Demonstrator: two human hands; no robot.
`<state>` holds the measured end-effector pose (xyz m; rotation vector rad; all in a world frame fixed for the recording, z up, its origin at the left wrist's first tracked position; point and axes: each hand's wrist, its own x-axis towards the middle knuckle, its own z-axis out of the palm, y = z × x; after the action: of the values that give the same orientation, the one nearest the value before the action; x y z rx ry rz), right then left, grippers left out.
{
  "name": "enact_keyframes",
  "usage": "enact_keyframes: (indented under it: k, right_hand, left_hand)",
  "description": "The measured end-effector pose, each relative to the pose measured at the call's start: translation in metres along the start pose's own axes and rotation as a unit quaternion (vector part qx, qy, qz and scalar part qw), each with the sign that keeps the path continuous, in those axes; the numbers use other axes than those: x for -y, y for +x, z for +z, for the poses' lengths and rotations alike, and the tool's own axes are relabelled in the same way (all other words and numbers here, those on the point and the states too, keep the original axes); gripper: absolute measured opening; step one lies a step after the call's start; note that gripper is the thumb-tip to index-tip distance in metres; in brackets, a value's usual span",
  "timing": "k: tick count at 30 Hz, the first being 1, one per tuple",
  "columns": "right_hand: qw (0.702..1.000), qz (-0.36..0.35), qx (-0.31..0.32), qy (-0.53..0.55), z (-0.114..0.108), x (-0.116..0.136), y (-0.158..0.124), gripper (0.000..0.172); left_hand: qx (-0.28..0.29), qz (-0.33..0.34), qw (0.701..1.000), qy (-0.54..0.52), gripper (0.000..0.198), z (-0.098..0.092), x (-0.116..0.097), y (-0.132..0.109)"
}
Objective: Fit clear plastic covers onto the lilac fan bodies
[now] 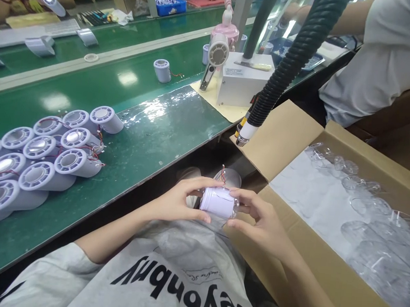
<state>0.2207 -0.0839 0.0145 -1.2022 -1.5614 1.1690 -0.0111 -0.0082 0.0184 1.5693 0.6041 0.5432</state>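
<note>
Between my two hands, above my lap, is a lavender cylindrical motor housing [218,202] lying on its side. Red and dark wires with a small connector stick up from its far side. My left hand [182,200] grips its left end, thumb below and fingers over the top. At the other end, my right hand [265,221] has its fingers and thumb closed around a clear plastic piece [236,208] that sits against the housing. How far the clear piece goes over the housing I cannot tell.
Several similar lavender housings [35,174] stand on the green bench [151,137] at left. An open cardboard box [292,126] with clear plastic parts [375,245] is at right. A black corrugated hose [292,52] hangs ahead, near a white box [245,84] and a handheld fan [217,55]. Co-workers sit nearby.
</note>
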Motion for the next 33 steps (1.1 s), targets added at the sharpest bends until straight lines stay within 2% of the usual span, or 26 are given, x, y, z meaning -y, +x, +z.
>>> enact_keyframes:
  k: [7, 21, 27, 33]
  right_hand:
    - [0.995, 0.061, 0.027, 0.075, -0.002, 0.008, 0.0, 0.038]
    - [0.96, 0.181, 0.034, 0.21, 0.002, -0.003, 0.003, 0.032]
    - [0.934, 0.227, 0.034, 0.273, 0.01, -0.007, 0.006, 0.047]
    - [0.916, 0.28, 0.021, 0.287, 0.017, -0.002, 0.011, 0.059]
  left_hand:
    - [0.025, 0.027, 0.999, 0.004, 0.071, 0.0, -0.001, 0.001]
    - [0.027, 0.041, 0.999, 0.02, 0.07, 0.0, 0.003, -0.001]
    - [0.036, 0.059, 0.998, 0.006, 0.074, -0.001, 0.005, 0.002]
    - [0.041, 0.067, 0.997, -0.012, 0.075, -0.001, 0.009, 0.003]
